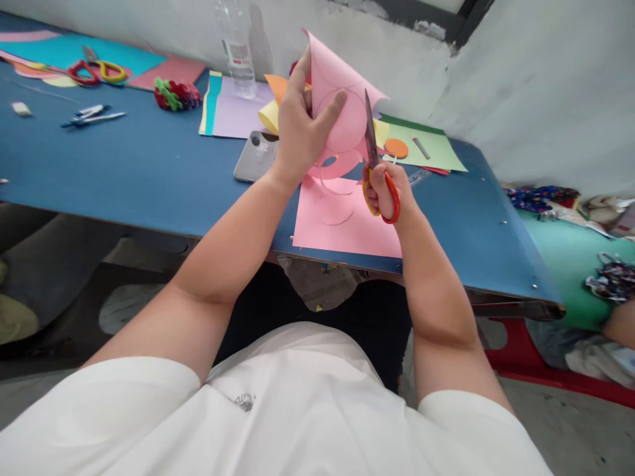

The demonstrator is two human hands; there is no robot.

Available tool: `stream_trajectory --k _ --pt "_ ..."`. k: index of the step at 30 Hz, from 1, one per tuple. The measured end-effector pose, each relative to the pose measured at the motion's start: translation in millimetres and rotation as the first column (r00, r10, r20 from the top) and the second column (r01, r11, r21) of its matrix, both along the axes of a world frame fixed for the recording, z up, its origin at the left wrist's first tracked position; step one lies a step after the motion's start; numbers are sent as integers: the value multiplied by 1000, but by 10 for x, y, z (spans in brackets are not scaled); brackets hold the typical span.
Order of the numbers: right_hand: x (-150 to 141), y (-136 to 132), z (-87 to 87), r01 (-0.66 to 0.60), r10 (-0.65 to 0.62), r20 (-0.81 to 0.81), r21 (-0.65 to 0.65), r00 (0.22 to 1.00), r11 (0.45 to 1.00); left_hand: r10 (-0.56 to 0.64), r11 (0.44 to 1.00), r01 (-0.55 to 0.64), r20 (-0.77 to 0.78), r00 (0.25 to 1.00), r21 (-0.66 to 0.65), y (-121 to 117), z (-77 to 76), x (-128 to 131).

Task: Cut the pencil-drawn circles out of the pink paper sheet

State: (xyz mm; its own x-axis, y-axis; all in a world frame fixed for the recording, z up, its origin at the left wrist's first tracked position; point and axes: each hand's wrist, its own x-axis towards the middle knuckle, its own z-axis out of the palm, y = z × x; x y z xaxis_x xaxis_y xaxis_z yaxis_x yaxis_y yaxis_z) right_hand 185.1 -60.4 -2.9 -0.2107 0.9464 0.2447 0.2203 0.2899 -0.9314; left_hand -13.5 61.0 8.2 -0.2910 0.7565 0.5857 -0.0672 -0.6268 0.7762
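My left hand (306, 122) grips a sheet of pink paper (342, 69) held up above the table, its thumb on the front over a drawn circle. In my right hand (389, 185) is a pair of scissors (371, 142) with red and yellow handles, my fingers through the loops. The blades point upward at the right edge of the pink paper and look nearly closed. Below, another pink sheet (362, 228) lies near the table's front edge, with curled pink offcuts (340, 168) over it.
On the blue table (163, 165) lie a phone (255, 157), coloured sheets (231, 109), a clear bottle (238, 53), a ruffled red-green piece (176, 94), pens (94, 118) and other scissors (96, 69). An orange disc (395, 147) rests on green paper (439, 145). A wall stands behind.
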Motion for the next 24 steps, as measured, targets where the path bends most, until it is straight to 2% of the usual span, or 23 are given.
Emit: stream_trajectory --k 4,11,17,20,24 --pt "-4 -15 12 2 -2 2 1 1000 1000 17 1000 -19 -89 996 -17 14 -19 -10" --pt "18 -1 -4 -16 16 -22 -5 1000 1000 32 999 -32 -67 997 1 164 -64 -33" --pt "49 30 -26 -37 38 -35 27 999 999 104 990 -83 -201 974 111 246 -135 -72" --pt "51 36 -23 -48 49 -30 25 998 999 146 981 -113 -216 965 158 320 -178 -74" --pt "42 27 -13 -36 36 -15 16 999 999 110 982 -67 -255 961 174 470 -248 -96"
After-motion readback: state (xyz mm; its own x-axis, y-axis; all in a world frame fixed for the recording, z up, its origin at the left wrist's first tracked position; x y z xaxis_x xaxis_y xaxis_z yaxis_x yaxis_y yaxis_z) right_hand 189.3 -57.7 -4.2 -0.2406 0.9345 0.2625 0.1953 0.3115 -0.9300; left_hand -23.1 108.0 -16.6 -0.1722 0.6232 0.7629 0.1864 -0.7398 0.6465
